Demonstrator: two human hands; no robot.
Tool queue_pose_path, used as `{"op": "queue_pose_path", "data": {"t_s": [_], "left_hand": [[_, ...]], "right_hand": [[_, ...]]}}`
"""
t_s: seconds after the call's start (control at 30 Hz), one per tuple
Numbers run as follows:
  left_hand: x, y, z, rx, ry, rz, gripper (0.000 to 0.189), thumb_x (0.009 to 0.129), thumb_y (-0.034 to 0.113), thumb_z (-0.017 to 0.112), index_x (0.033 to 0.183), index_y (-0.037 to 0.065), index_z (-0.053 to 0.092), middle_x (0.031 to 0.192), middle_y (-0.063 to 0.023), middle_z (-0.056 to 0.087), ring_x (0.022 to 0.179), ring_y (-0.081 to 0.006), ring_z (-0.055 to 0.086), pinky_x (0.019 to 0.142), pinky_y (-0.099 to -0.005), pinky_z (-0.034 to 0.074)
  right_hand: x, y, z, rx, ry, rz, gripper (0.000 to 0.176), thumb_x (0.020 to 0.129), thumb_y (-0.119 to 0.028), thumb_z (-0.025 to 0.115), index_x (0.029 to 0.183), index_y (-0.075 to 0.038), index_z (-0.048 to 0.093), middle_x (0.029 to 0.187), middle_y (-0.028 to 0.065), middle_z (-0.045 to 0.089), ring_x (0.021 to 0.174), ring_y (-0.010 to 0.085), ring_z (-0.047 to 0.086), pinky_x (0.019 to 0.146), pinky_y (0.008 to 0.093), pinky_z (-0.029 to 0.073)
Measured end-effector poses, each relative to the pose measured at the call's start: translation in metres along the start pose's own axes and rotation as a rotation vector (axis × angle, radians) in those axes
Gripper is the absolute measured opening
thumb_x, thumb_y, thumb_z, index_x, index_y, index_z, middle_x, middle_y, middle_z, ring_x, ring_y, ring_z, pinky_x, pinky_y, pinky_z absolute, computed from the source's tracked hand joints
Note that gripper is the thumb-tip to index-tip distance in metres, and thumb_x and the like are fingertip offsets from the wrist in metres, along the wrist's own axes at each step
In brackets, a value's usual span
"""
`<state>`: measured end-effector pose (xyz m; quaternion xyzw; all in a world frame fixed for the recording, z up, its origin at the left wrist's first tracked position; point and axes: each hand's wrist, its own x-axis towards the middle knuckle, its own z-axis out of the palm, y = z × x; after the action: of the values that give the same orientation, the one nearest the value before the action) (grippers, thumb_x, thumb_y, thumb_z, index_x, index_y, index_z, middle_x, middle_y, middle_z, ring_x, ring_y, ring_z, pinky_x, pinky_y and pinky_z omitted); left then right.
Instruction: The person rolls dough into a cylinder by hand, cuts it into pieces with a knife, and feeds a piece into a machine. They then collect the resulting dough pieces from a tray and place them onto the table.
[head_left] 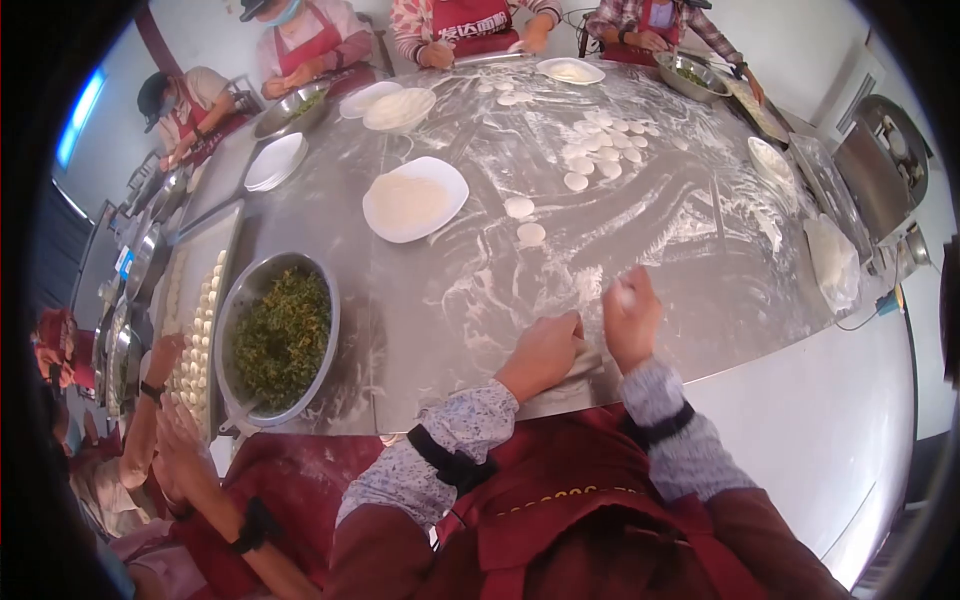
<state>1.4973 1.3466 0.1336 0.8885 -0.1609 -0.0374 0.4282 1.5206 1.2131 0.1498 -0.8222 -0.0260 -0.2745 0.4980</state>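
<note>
Pinching: R hand (631, 322) tips closed on dough piece (625, 296).
L hand (541, 355): curled round dough log (590, 358).
Tip: prob. best w/ even pieces, clean twist.

A small lump of dough (625, 295) sits pinched in the fingertips of the right hand (632, 322). It is pale white, rounded and floury, and only its top shows above the fingers. It is held just over the flour-dusted desk (470, 300), near the front edge. A roll of dough (587, 362) lies flat on the desk between the two hands, close to that edge. It is pale beige, smooth and elongated. One end is hidden under the left hand (541, 356), which curls over it; whether that hand grips it cannot be told.
</note>
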Motion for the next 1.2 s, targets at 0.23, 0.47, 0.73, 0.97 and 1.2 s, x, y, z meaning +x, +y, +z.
{"op": "queue_pose_path", "data": {"t_s": [0.23, 0.47, 0.73, 0.97, 1.2], "left_hand": [[0.004, -0.011, -0.003, 0.160, -0.048, 0.105, 0.013, 0.077, 0.009, 0.048, 0.083, 0.001, 0.057, 0.078, -0.0210, 0.059, 0.077, -0.0380, 0.057, 0.069, -0.0455, 0.044], [-0.005, 0.001, -0.008, 0.051, -0.059, -0.003, 0.015, 0.078, 0.009, 0.046, 0.087, 0.002, 0.056, 0.077, -0.0207, 0.059, 0.077, -0.0374, 0.057, 0.068, -0.0459, 0.044], [0.002, -0.015, 0.000, 0.128, -0.029, 0.063, 0.015, 0.077, 0.010, 0.048, 0.086, 0.001, 0.056, 0.076, -0.0202, 0.059, 0.076, -0.0374, 0.057, 0.068, -0.0444, 0.044], [-0.009, 0.007, -0.004, 0.147, 0.025, -0.009, 0.014, 0.078, 0.011, 0.048, 0.087, 0.002, 0.055, 0.071, -0.0207, 0.058, 0.071, -0.0392, 0.056, 0.066, -0.0466, 0.043], [-0.017, -0.021, 0.004, 0.181, -0.011, 0.088, 0.024, 0.078, 0.017, 0.053, 0.098, 0.004, 0.054, 0.077, -0.0215, 0.059, 0.077, -0.0399, 0.056, 0.070, -0.0461, 0.044]], "right_hand": [[-0.010, -0.001, -0.012, -0.065, 0.019, -0.002, 0.012, 0.076, -0.010, 0.054, 0.076, -0.002, 0.046, 0.060, 0.0180, 0.052, 0.055, 0.0334, 0.055, 0.051, 0.0358, 0.042], [-0.003, -0.009, -0.006, -0.037, 0.006, 0.011, 0.012, 0.077, -0.009, 0.053, 0.073, -0.002, 0.044, 0.059, 0.0138, 0.047, 0.052, 0.0221, 0.046, 0.051, 0.0335, 0.040], [-0.018, -0.002, -0.019, -0.070, 0.011, 0.017, 0.012, 0.077, -0.009, 0.054, 0.075, -0.002, 0.044, 0.060, 0.0162, 0.052, 0.054, 0.0290, 0.056, 0.050, 0.0342, 0.043], [0.005, -0.008, 0.004, -0.133, -0.008, 0.007, 0.012, 0.077, -0.011, 0.054, 0.077, -0.002, 0.046, 0.060, 0.0184, 0.054, 0.060, 0.0343, 0.059, 0.052, 0.0374, 0.043], [-0.018, -0.007, -0.025, -0.023, -0.036, 0.061, 0.010, 0.076, -0.008, 0.054, 0.075, -0.001, 0.047, 0.061, 0.0155, 0.053, 0.057, 0.0251, 0.056, 0.053, 0.0355, 0.043]]}}
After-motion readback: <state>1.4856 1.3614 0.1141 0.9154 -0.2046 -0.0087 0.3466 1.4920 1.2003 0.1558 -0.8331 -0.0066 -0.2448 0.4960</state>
